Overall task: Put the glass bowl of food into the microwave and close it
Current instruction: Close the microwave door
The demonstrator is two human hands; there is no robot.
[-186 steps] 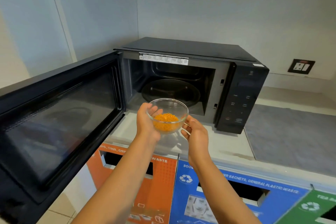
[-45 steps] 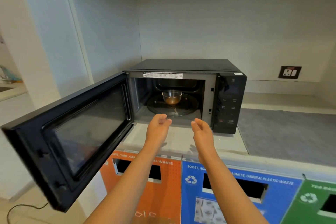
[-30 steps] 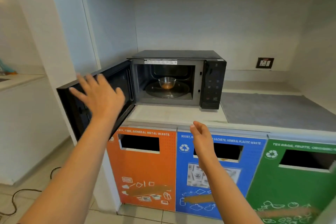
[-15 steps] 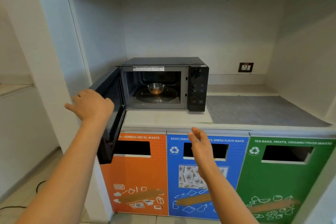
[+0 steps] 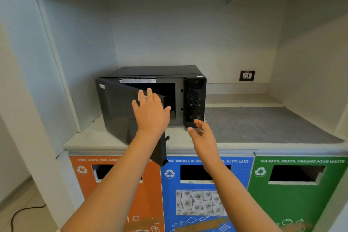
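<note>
On the counter in the alcove, the black microwave (image 5: 154,98) stands with its door (image 5: 120,111) now swung about halfway shut. Half a second ago that door hung wide open to the left and the glass bowl of food sat in plain sight on the turntable; now the door's dark outer face blocks most of the opening and the bowl cannot be seen at all. I judge it is still inside where it was set down, since nothing has come out. The left hand (image 5: 151,114) is spread flat, fingers splayed, its palm against the outer face of the door near the free edge, pushing rather than gripping. The right hand (image 5: 202,134) hangs open and empty in the air near the control panel (image 5: 194,102), just in front of the counter edge, fingers loosely curled and touching nothing. A dark gap remains between the door's free edge and the panel on the right, so the latch has not caught yet. That leaves only the last stretch of the swing, with a firm press at the end so the door clicks home. Below the counter the orange bin front (image 5: 113,190), blue bin front (image 5: 205,194) and green bin front (image 5: 293,194) stand clear of the door's path
</note>
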